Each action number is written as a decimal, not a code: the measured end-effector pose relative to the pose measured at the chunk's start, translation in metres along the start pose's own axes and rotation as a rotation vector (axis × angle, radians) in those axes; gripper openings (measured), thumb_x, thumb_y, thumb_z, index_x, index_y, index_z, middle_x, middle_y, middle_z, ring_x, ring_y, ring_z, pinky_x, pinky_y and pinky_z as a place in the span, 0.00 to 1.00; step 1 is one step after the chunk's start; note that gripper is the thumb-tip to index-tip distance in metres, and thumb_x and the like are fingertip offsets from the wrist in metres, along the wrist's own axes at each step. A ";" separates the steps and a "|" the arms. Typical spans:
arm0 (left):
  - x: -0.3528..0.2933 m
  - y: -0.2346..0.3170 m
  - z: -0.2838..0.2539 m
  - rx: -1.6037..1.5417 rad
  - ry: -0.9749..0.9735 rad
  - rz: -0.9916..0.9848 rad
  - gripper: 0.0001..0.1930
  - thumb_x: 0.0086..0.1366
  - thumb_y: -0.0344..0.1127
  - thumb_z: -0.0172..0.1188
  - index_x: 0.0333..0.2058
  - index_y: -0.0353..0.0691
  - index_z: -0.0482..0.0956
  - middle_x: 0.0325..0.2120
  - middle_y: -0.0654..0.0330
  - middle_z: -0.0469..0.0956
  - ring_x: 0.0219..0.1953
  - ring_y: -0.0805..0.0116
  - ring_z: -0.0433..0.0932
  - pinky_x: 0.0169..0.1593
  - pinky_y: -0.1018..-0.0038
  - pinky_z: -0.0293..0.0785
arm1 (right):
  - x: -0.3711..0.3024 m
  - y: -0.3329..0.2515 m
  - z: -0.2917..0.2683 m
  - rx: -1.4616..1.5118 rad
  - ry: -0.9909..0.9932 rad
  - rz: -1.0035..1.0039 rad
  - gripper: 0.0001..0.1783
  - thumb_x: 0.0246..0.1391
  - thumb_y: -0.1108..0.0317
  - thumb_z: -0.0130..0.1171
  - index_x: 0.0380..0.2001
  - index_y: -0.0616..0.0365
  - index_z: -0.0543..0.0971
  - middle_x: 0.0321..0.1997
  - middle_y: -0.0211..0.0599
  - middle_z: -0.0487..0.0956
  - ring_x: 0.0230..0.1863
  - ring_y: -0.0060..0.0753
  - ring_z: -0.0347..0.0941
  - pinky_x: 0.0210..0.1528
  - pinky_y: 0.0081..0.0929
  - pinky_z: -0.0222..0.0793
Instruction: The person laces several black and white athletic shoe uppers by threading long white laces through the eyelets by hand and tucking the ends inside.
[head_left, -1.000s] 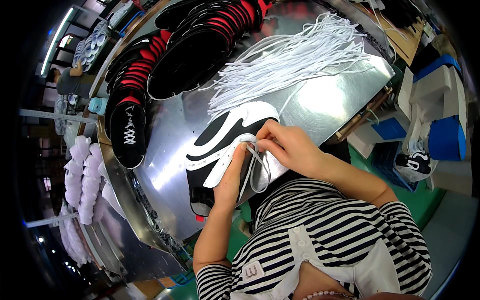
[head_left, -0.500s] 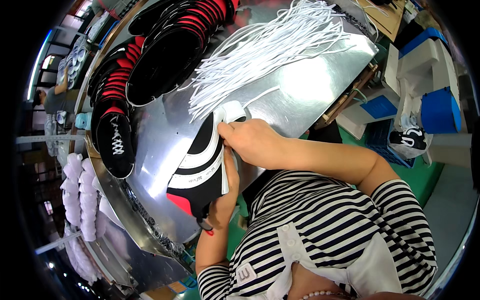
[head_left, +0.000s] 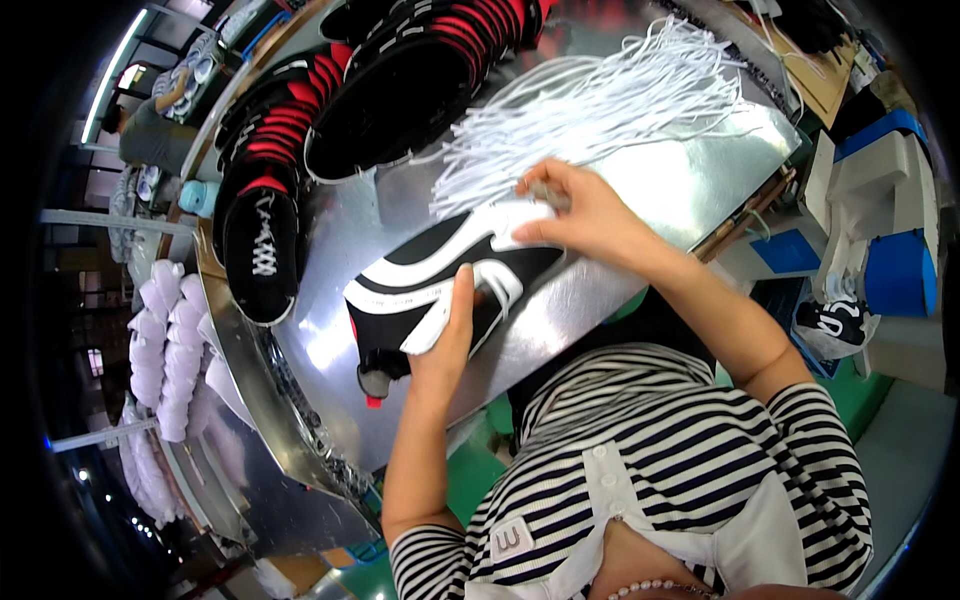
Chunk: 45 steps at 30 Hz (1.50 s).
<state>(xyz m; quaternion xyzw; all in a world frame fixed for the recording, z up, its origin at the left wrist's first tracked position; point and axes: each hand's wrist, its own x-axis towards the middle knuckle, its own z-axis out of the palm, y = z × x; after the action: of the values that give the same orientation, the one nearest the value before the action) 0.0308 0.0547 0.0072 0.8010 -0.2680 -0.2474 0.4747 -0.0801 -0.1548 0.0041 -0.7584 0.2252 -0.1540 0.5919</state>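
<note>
while our left hand (head_left: 447, 325) clamps the shoe (head_left: 425, 262) above the metal table (head_left: 325, 350), thumb on top, its other fingers are hidden underneath. our right hand (head_left: 590, 215) is blurred by the toe (head_left: 510, 214): thumb and forefinger look apart, yet we cannot tell whether it grips the greyish bit (head_left: 550, 195) between them. beyond, we see laces (head_left: 590, 105), partly covered; the larger black-and-red stack (head_left: 395, 100) is cut off above.

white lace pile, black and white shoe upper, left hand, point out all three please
White lace pile (head_left: 600, 105): head view, middle of the pile
Black and white shoe upper (head_left: 425, 275): head view, on its side
Left hand (head_left: 444, 345): head view, middle of the hand
</note>
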 end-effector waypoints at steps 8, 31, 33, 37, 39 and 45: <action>-0.019 0.027 -0.023 0.500 -0.244 0.297 0.13 0.64 0.37 0.61 0.45 0.37 0.80 0.34 0.49 0.83 0.38 0.59 0.83 0.44 0.70 0.75 | 0.025 0.018 0.009 0.273 0.140 0.009 0.15 0.52 0.64 0.68 0.40 0.57 0.76 0.32 0.21 0.72 0.33 0.14 0.65 0.36 0.16 0.62; -0.004 0.062 -0.015 0.512 0.306 0.745 0.12 0.57 0.25 0.65 0.41 0.35 0.81 0.25 0.51 0.79 0.25 0.54 0.76 0.31 0.65 0.71 | -0.047 -0.011 0.025 0.457 -0.698 -0.025 0.06 0.58 0.68 0.62 0.34 0.58 0.78 0.31 0.20 0.76 0.33 0.11 0.67 0.36 0.15 0.64; 0.002 0.063 -0.034 0.535 0.398 0.693 0.11 0.59 0.26 0.65 0.41 0.34 0.81 0.24 0.56 0.79 0.21 0.66 0.74 0.27 0.71 0.68 | -0.066 -0.027 0.011 0.017 -0.706 -0.018 0.07 0.58 0.67 0.61 0.33 0.59 0.78 0.24 0.30 0.73 0.26 0.20 0.68 0.30 0.22 0.63; 0.005 0.097 -0.079 0.246 0.450 0.513 0.10 0.62 0.28 0.65 0.42 0.33 0.81 0.22 0.66 0.75 0.23 0.84 0.66 0.26 0.83 0.64 | -0.126 0.021 -0.048 -0.330 -0.559 -0.161 0.09 0.56 0.64 0.63 0.32 0.58 0.79 0.24 0.39 0.75 0.25 0.41 0.73 0.28 0.31 0.65; 0.007 0.093 -0.071 0.325 0.316 0.448 0.11 0.62 0.28 0.65 0.43 0.33 0.81 0.23 0.64 0.77 0.23 0.82 0.69 0.28 0.83 0.67 | -0.157 0.039 -0.082 -0.503 -0.455 -0.078 0.09 0.55 0.65 0.64 0.32 0.59 0.79 0.24 0.36 0.74 0.23 0.34 0.72 0.27 0.28 0.64; 0.016 0.036 0.005 0.580 -0.142 0.477 0.11 0.59 0.33 0.64 0.41 0.39 0.82 0.31 0.50 0.82 0.31 0.53 0.81 0.36 0.68 0.75 | -0.164 0.019 -0.074 0.066 -0.277 0.173 0.07 0.55 0.68 0.64 0.32 0.60 0.80 0.25 0.32 0.72 0.27 0.24 0.68 0.29 0.22 0.61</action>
<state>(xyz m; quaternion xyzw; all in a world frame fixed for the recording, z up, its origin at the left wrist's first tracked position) 0.0325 0.0262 0.0346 0.7980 -0.5383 -0.0986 0.2526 -0.2594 -0.1343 0.0099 -0.7302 0.2009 -0.0038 0.6530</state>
